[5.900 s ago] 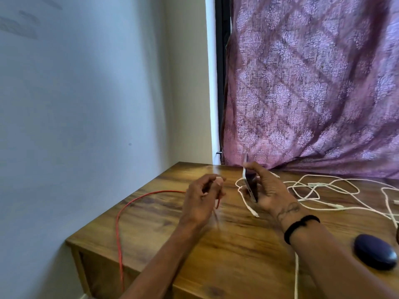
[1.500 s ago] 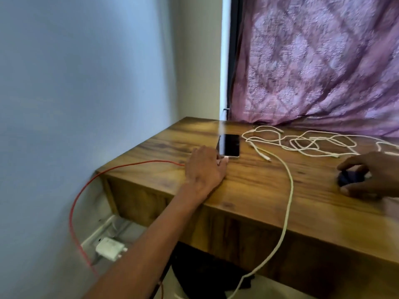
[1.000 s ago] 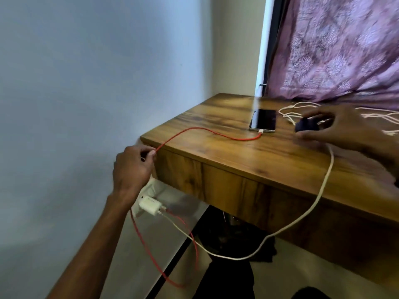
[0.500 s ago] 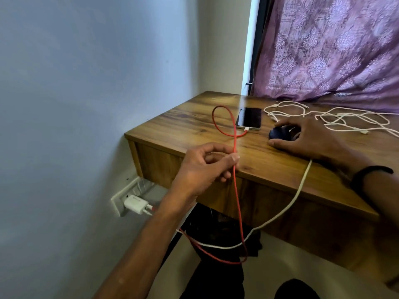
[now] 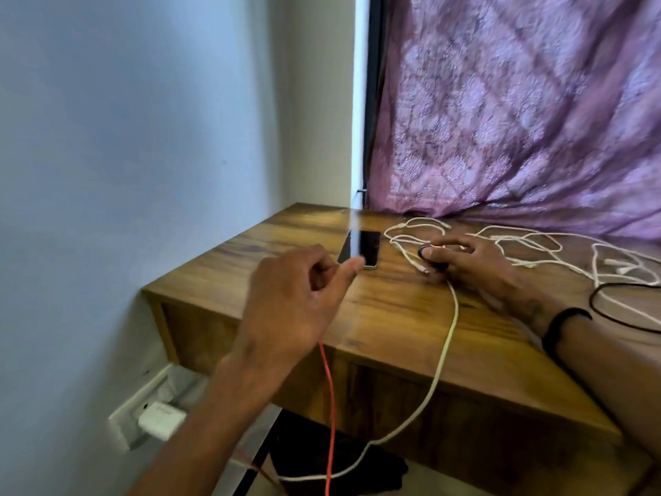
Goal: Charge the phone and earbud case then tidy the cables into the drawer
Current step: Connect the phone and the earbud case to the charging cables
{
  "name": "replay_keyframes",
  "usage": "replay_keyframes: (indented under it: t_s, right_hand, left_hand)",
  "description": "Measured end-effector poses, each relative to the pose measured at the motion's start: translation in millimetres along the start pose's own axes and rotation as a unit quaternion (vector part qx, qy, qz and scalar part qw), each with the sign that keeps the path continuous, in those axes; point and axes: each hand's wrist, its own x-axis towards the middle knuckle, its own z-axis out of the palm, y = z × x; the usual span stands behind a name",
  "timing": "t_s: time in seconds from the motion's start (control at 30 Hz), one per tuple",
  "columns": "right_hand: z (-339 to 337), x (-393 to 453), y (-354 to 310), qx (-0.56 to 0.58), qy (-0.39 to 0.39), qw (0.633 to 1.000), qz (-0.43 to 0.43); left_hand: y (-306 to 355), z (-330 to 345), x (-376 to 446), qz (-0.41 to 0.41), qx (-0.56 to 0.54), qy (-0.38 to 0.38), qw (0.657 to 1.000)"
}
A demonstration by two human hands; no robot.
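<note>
**Phone flat on the counter, earbud case under the right hand**

Head view, the only one: the phone (image 5: 360, 249) is laid flat, screen up and dark, on the wooden counter (image 5: 393, 309) near the back left corner. The left hand (image 5: 297, 298) is held above the counter's front edge, fingers curled, thumb stretched toward the phone's near end; the red cable (image 5: 331, 417) is seen dropping from under it, so it looks pinched, though the grip itself is hidden. The dark earbud case (image 5: 429, 255) is covered and gripped by the right hand (image 5: 465, 261), just right of the phone. A white cable (image 5: 443, 356) is draped off the front edge from there. A white charger (image 5: 161, 420) is plugged into the wall socket below. More white cables (image 5: 529, 245) are tangled by the purple curtain (image 5: 518, 112).
</note>
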Motion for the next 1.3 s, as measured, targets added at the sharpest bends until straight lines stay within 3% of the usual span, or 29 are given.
replay_keyframes:
  t_s: [0.1, 0.17, 0.27, 0.4, 0.53, 0.73, 0.83, 1.0, 1.13, 1.2, 1.3]
  right_hand:
    - [-4.5, 7.4, 4.3, 0.087, 0.002, 0.996, 0.026]
    - [-8.3, 11.8, 11.7, 0.108, 0.005, 0.994, 0.024]
    - [-17.8, 18.1, 20.5, 0.119, -0.009, 0.992, 0.032]
    - [-26.3, 27.1, 24.0, 0.201, 0.037, 0.978, 0.034]
    - [-37.9, 43.7, 28.0, 0.256, 0.091, 0.962, 0.023]
    - [-33.5, 47.8, 26.7, 0.174, 0.043, 0.984, -0.012]
    - [-32.0, 48.0, 26.9, 0.194, 0.027, 0.981, -0.005]
    - [-35.4, 45.3, 20.0, 0.253, 0.019, 0.967, 0.026]
    - [-40.3, 46.1, 17.9, 0.305, 0.045, 0.95, 0.053]
    - [-42.6, 46.9, 15.8, 0.338, 0.044, 0.937, 0.076]
    - [-47.4, 48.1, 15.6, 0.399, 0.056, 0.91, 0.101]
  left_hand:
    - [-2.5, 65.3, 56.3, 0.031, -0.016, -0.068, 0.997]
    - [-4.5, 109.9, 93.9, 0.032, 0.035, -0.124, 0.991]
    - [-1.8, 158.4, 135.0, 0.003, 0.109, -0.157, 0.981]
    - [-4.0, 197.5, 145.0, -0.041, 0.095, -0.188, 0.977]
    - [-8.3, 220.9, 142.9, -0.045, 0.138, -0.169, 0.975]
    - [-3.8, 216.2, 160.1, -0.042, 0.3, -0.158, 0.94]
    - [-4.7, 215.9, 167.3, -0.055, 0.319, -0.16, 0.932]
    - [-5.0, 219.1, 173.5, -0.09, 0.192, -0.191, 0.958]
    - [-9.3, 227.4, 168.3, 0.015, 0.041, -0.108, 0.993]
    - [-1.9, 223.4, 169.2, 0.039, -0.099, -0.098, 0.99]
    - [11.2, 214.6, 167.0, -0.009, -0.265, -0.153, 0.952]
